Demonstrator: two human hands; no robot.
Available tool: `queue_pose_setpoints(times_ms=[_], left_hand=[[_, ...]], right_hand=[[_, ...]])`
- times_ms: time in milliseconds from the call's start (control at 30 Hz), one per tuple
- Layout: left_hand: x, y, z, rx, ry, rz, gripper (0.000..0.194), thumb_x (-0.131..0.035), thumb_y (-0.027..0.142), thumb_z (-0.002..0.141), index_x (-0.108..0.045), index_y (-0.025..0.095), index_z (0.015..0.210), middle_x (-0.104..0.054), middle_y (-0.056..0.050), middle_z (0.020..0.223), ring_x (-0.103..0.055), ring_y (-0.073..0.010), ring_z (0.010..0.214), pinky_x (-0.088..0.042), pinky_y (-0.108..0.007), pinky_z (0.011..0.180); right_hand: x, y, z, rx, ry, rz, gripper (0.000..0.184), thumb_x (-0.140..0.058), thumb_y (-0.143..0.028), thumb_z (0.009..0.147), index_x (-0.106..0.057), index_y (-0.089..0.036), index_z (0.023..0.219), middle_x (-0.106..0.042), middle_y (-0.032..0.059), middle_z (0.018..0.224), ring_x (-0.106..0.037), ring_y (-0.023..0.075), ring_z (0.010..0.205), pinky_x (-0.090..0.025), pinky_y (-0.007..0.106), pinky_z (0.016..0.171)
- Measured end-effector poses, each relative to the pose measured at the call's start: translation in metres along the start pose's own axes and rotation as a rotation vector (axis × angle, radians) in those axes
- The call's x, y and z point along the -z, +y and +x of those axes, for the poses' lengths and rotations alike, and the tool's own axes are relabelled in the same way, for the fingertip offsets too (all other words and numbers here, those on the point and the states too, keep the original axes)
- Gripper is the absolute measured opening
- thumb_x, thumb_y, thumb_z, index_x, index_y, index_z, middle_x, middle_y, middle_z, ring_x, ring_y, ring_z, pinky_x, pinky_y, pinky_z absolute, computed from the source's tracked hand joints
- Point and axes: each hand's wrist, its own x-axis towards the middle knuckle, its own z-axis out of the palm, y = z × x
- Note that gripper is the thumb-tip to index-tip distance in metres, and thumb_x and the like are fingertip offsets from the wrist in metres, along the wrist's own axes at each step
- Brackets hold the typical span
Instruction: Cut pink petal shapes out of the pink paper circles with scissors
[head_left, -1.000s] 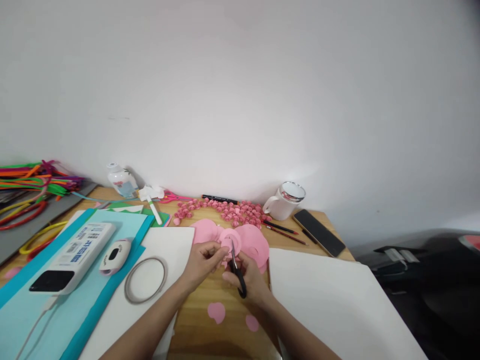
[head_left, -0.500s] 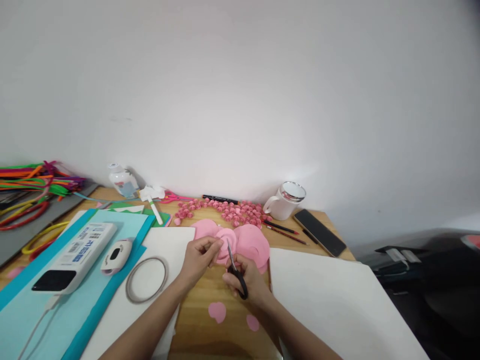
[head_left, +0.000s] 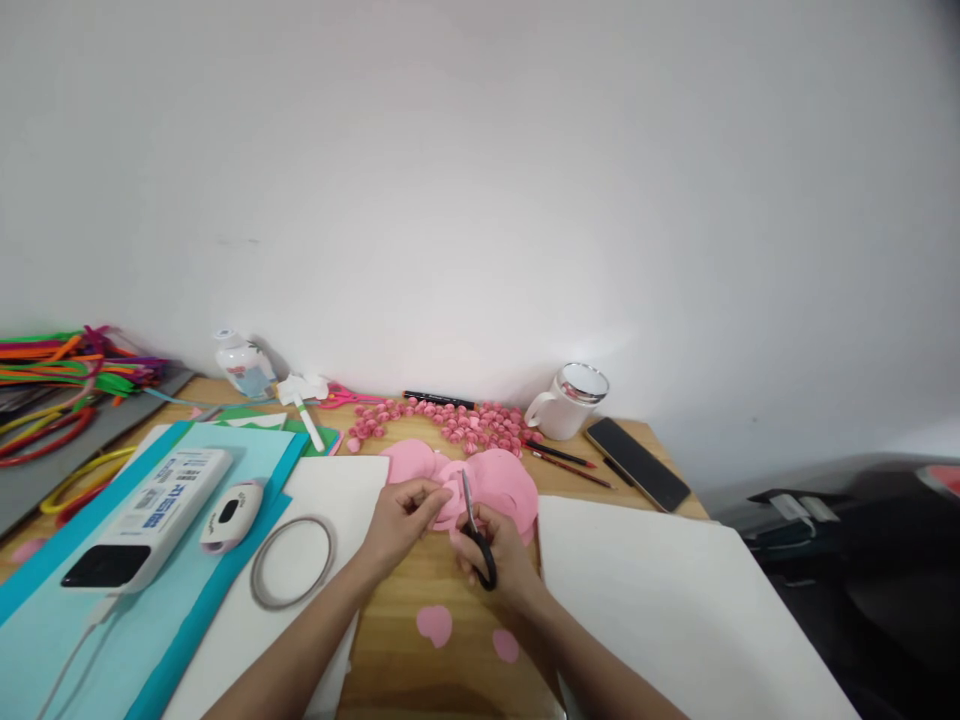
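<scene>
The right hand (head_left: 499, 555) has its grip closed around the black-handled scissors (head_left: 483, 556), blades pointing away from the person. The left hand (head_left: 405, 518) has its grip pinched together on the pink paper piece (head_left: 451, 503), just left of the blades; blade contact with the paper cannot be confirmed at this size. Larger pink discs (head_left: 508, 480) lie directly beyond both hands. Behind these, the rolled pink pieces (head_left: 484, 428) form a cluster between the pink scissors (head_left: 345, 395) and the mug (head_left: 568, 405). Two pencils (head_left: 562, 455) and the phone (head_left: 637, 465) lie to the right. The ring (head_left: 257, 572) rests on a white sheet (head_left: 352, 490) left of the left hand. Two pink scraps (head_left: 434, 625) lie nearer the person on the wooden tabletop (head_left: 420, 680), which stands against a plain, pale wall (head_left: 450, 200).
</scene>
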Motion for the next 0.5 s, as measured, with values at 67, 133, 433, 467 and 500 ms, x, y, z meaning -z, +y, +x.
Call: queue_pose_setpoints(times_ms=[67, 133, 433, 467, 500], left_hand=[[0.002, -0.003, 0.001, 0.008, -0.012, -0.046, 0.035, -0.062, 0.044, 0.073, -0.056, 0.016, 0.053, -0.042, 0.007, 0.036, -0.033, -0.0053, 0.035, -0.028, -0.018, 0.038], [0.004, -0.006, 0.002, 0.015, -0.046, -0.094, 0.041, -0.063, 0.048, 0.071, -0.052, 0.016, 0.048, -0.042, 0.006, 0.035, -0.034, -0.0056, 0.033, -0.029, -0.019, 0.038], [0.01, -0.024, 0.015, -0.093, 0.363, 0.285, 0.018, -0.057, 0.034, 0.074, -0.063, 0.017, 0.069, -0.058, 0.002, 0.055, -0.053, -0.0126, 0.051, -0.043, -0.022, 0.051], [0.011, -0.029, 0.016, -0.126, 0.353, 0.394, 0.017, -0.055, 0.03, 0.075, -0.065, 0.017, 0.076, -0.063, 0.0, 0.062, -0.056, -0.0146, 0.056, -0.046, -0.025, 0.056], [0.013, -0.034, 0.018, -0.173, 0.335, 0.506, 0.017, -0.054, 0.026, 0.074, -0.066, 0.017, 0.08, -0.067, -0.003, 0.072, -0.06, -0.0173, 0.065, -0.048, -0.028, 0.063]], right_hand=[[0.001, -0.003, 0.001, 0.067, 0.096, 0.021, 0.029, -0.072, -0.035, 0.066, -0.049, -0.019, 0.073, -0.049, -0.0098, 0.038, -0.04, 0.007, 0.03, -0.031, 0.019, 0.035], [0.003, -0.007, 0.003, 0.154, 0.225, 0.037, 0.028, -0.07, -0.036, 0.068, -0.048, -0.02, 0.073, -0.049, -0.0096, 0.039, -0.044, 0.0084, 0.033, -0.036, 0.02, 0.038], [0.009, -0.012, 0.006, 0.389, 0.442, 0.001, 0.021, -0.067, -0.029, 0.072, -0.049, -0.02, 0.077, -0.05, -0.0089, 0.043, -0.05, 0.01, 0.04, -0.038, 0.021, 0.04], [0.008, -0.014, 0.005, 0.404, 0.449, -0.003, 0.021, -0.067, -0.029, 0.071, -0.048, -0.021, 0.076, -0.05, -0.0087, 0.043, -0.052, 0.0109, 0.042, -0.039, 0.021, 0.041], [0.007, -0.016, 0.005, 0.409, 0.454, -0.004, 0.022, -0.068, -0.029, 0.07, -0.048, -0.021, 0.076, -0.05, -0.0086, 0.043, -0.054, 0.0118, 0.044, -0.04, 0.021, 0.042]])
